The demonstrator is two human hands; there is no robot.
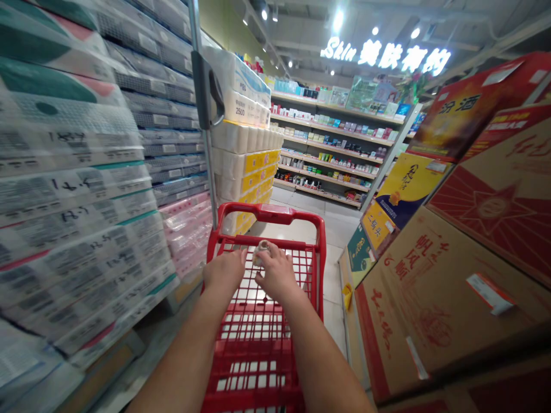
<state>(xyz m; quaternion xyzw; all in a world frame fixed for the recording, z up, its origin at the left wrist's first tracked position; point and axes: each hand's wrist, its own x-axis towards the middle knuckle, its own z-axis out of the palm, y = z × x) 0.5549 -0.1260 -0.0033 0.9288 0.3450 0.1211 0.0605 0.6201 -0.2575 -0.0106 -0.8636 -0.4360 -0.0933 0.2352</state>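
A red shopping cart (321, 241) with a grid body stands right in front of me, both forearms reaching over it. My right hand (278, 269) is above the grid, its fingers bent around a small crumpled whitish thing (260, 250), perhaps a wrapper or tissue; its kind is unclear. Just left of it, my left hand (226, 271) is closed, back upward, with the thumb toward the crumpled thing. Whatever its curled fingers may hold is hidden. The cart's far red bar (271, 213) lies beyond both hands.
Wrapped paper packs (73, 189) are stacked high on the left, beside a metal pole (209, 149) with a dark grip. Toilet roll packs (241, 143) stand behind it. Liquor cartons (430, 287) line the right. Cosmetics shelves (331, 143) stand ahead, across the tiled floor (301, 203).
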